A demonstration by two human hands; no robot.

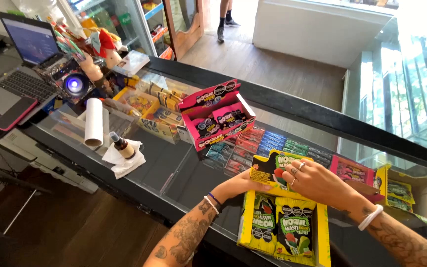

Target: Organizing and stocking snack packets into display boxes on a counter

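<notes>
A yellow display box of green candy packets (282, 227) lies open on the glass counter (174, 163) right in front of me. My left hand (240, 184) grips the box's raised lid flap (268, 170) from below on the left. My right hand (312, 182), with rings on its fingers, rests on top of the same flap, fingertips on its printed face. Both hands are closed on the flap. A pink display box of candy packets (218, 116) stands open farther back on the counter.
A paper roll (94, 121) and a small brown bottle on tissue (122, 148) lie at the left. A laptop (28, 54), a red phone (16, 112) and a glowing speaker (75, 84) sit far left. Another person's legs (226, 17) stand on the wooden floor beyond.
</notes>
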